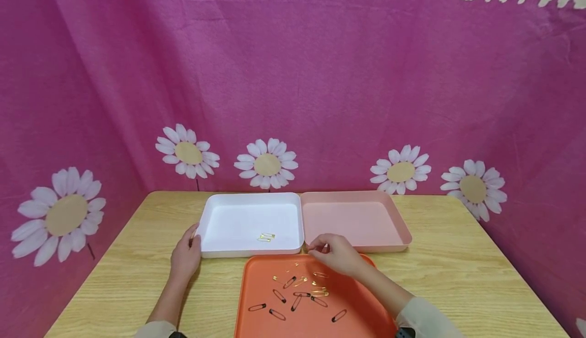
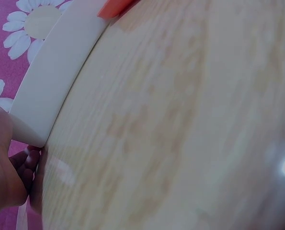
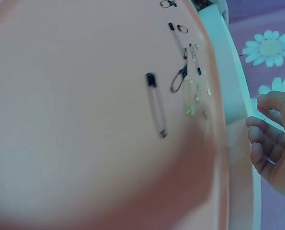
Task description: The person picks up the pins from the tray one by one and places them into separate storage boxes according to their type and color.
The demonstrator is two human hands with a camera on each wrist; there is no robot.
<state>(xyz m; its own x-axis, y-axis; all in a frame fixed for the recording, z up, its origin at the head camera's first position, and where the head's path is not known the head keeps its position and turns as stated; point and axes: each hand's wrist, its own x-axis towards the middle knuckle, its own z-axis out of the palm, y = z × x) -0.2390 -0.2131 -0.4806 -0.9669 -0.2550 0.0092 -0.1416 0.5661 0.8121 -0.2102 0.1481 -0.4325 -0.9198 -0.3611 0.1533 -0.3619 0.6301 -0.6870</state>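
At the left end of the white tray [image 1: 252, 252], my left hand [image 1: 186, 256] grips the side, thumb by the rim and fingers curled at the lower corner in the left wrist view. Inside that tray lie several gold safety pins [image 1: 266, 237]. My right hand [image 1: 338, 255] is over the far edge of the orange tray [image 1: 274, 328], beside the near wall of the pink tray [image 1: 357, 248]. Its fingers are loosely bent, with no pin visible between them. Scattered on the orange tray are several black safety pins [image 1: 277, 314] and more gold safety pins [image 1: 319, 293].
The white and pink trays stand side by side at the back of the wooden table [image 1: 462, 277]. The orange tray lies in front of them. Behind the table hangs a magenta cloth [image 1: 320, 99] with daisies.
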